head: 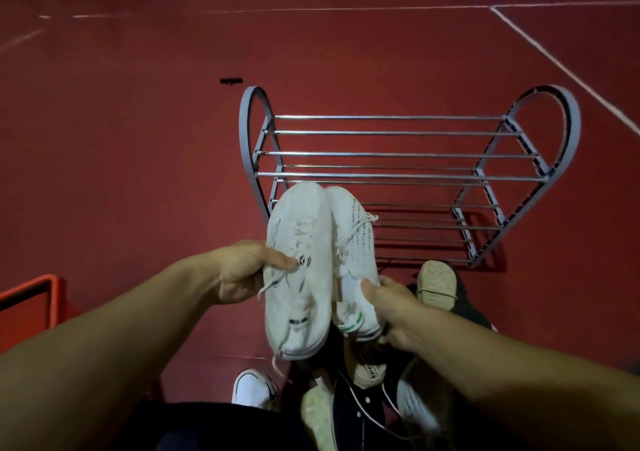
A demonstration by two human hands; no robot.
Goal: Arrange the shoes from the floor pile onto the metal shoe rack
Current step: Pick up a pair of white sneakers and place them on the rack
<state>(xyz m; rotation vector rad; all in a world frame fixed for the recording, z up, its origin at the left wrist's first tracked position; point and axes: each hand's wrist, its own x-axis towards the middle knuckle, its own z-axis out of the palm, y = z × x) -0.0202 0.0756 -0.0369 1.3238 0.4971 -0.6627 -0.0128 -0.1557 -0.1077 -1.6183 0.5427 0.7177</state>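
Note:
Two white sneakers are held side by side in the air, toes pointing at the grey metal shoe rack (pixel 408 154). My left hand (pixel 244 270) grips the left white sneaker (pixel 299 263) at its side, thumb near the eyelets. My right hand (pixel 391 307) holds the right white sneaker (pixel 353 242) near its heel, which has a green stripe. The rack stands on the red floor just beyond the shoes, and its bars carry nothing. Below my hands lies the floor pile (pixel 367 391) of dark and light shoes.
A dark shoe with a pale sole (pixel 437 284) lies against the rack's near right foot. A white sneaker (pixel 254 388) sits at the pile's left. An orange crate (pixel 38 298) stands at the left edge. A small black object (pixel 231 80) lies on the floor behind the rack.

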